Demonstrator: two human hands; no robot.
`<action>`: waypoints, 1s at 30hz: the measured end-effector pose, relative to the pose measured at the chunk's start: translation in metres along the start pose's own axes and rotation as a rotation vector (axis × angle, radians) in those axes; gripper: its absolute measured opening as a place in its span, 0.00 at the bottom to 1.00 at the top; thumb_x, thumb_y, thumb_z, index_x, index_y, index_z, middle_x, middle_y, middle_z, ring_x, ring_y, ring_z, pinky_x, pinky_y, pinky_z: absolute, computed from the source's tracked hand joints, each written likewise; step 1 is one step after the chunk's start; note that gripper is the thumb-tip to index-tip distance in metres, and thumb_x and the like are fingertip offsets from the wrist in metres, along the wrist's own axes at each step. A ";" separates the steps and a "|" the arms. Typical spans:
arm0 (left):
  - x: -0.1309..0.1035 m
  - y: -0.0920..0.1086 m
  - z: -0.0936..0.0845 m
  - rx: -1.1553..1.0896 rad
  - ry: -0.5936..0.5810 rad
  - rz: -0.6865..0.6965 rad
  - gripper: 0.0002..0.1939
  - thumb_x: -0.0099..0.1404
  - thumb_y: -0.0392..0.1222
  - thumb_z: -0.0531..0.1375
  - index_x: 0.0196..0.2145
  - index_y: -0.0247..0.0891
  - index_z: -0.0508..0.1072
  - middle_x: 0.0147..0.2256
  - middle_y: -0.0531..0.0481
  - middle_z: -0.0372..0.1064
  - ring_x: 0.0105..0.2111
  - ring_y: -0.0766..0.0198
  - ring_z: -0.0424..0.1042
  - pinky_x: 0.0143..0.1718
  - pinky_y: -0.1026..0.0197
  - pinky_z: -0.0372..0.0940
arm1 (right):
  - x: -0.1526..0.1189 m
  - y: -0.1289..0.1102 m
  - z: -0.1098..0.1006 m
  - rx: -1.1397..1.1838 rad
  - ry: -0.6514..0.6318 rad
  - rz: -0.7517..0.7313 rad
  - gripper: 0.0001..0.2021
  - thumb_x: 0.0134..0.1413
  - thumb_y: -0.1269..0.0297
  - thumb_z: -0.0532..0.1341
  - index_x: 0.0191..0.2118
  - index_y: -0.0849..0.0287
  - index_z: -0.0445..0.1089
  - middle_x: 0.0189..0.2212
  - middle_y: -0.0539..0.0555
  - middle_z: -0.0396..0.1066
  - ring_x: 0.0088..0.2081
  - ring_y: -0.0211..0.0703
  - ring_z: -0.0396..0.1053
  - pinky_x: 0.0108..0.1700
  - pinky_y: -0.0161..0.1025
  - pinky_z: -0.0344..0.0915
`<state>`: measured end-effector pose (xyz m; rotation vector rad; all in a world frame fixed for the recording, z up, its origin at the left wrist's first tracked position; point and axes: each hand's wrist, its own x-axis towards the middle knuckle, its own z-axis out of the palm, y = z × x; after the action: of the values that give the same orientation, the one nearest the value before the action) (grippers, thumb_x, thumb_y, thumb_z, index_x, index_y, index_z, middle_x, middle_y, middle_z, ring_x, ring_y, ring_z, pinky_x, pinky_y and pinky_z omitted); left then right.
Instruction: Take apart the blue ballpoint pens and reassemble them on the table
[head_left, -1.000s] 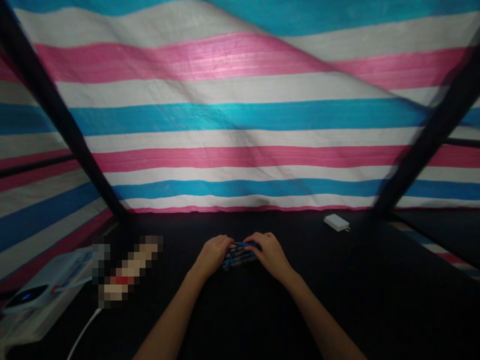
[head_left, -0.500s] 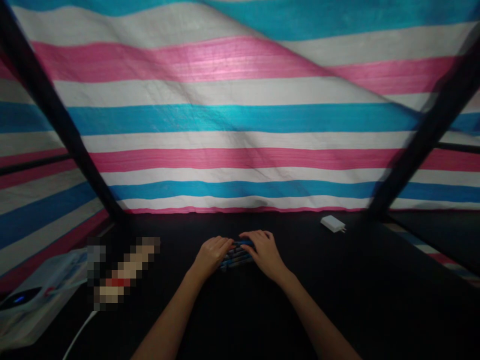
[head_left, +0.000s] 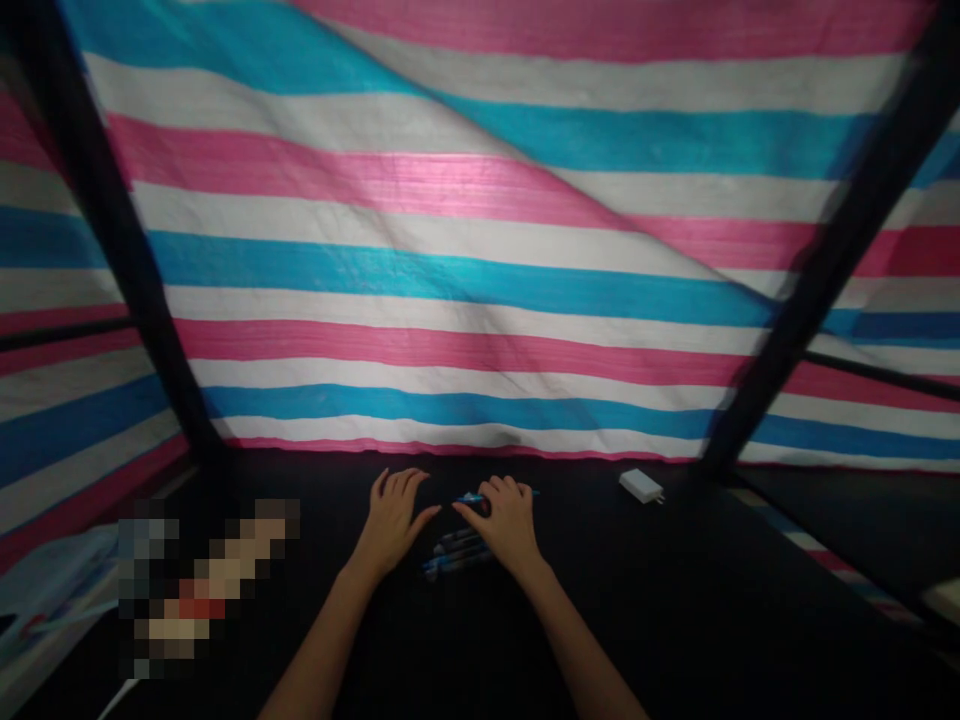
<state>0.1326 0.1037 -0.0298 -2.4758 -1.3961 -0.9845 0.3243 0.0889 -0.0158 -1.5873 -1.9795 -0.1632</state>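
Several pens (head_left: 459, 553) with blue and dark parts lie side by side on the black table, partly covered by my right wrist. Beyond them, my right hand (head_left: 508, 515) has its fingers and thumb closed around a blue pen (head_left: 471, 498), whose ends show on both sides of the hand. My left hand (head_left: 394, 515) is apart from the pens, to their left, with thumb and fingers spread and nothing between them.
A white charger plug (head_left: 641, 486) lies at the back right of the black table (head_left: 600, 600). On the left are a blurred-out strip-shaped object (head_left: 232, 570), a white cable (head_left: 118, 698) and a clear plastic container (head_left: 56, 590). Striped sheeting (head_left: 450, 350) and dark posts enclose the table.
My left hand has let go of the pens and moved left, opening. My right hand has taken one blue pen away from the others. The view has shifted and tilted slightly.
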 end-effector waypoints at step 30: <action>-0.001 0.011 -0.003 -0.788 -0.303 -0.145 0.16 0.60 0.49 0.54 0.41 0.38 0.70 0.40 0.47 0.67 0.42 0.60 0.65 0.45 0.59 0.59 | -0.010 -0.005 0.010 -0.054 0.029 -0.025 0.11 0.48 0.59 0.56 0.22 0.59 0.64 0.25 0.51 0.68 0.34 0.42 0.60 0.38 0.41 0.44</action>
<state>0.1400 0.0956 -0.0253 -3.2259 -1.4906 -1.4659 0.3175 0.0833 -0.0285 -1.5854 -1.9887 -0.2497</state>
